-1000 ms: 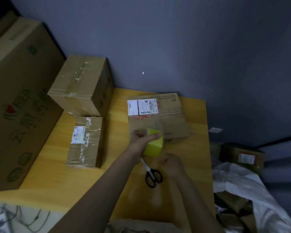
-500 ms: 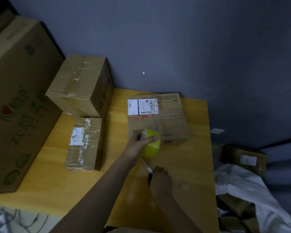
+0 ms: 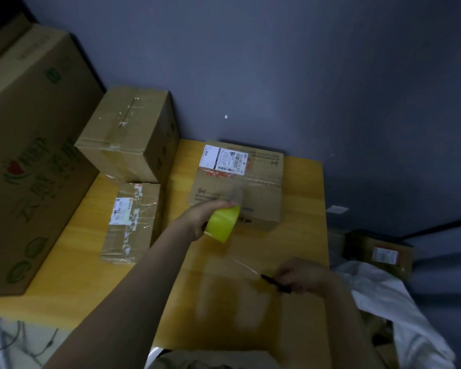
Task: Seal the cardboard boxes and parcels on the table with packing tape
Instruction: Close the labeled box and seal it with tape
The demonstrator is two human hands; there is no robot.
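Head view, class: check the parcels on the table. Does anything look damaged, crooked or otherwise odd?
The small parcel by the big carton is wrapped in wrinkled, criss-crossed clear tape. The box behind it has ragged, patchy tape along its top seam. Nothing is spilled.

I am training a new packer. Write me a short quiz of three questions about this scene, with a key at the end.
1. True or false: the yellow tape roll lies flat on the table.
2. Which hand holds the scissors? A. left B. right C. neither
3. How many parcels on the table show a white label on top?

Key
1. False: the left hand grips it, lifted over the table.
2. B: the right hand.
3. Two: the flat parcel and the small taped parcel.
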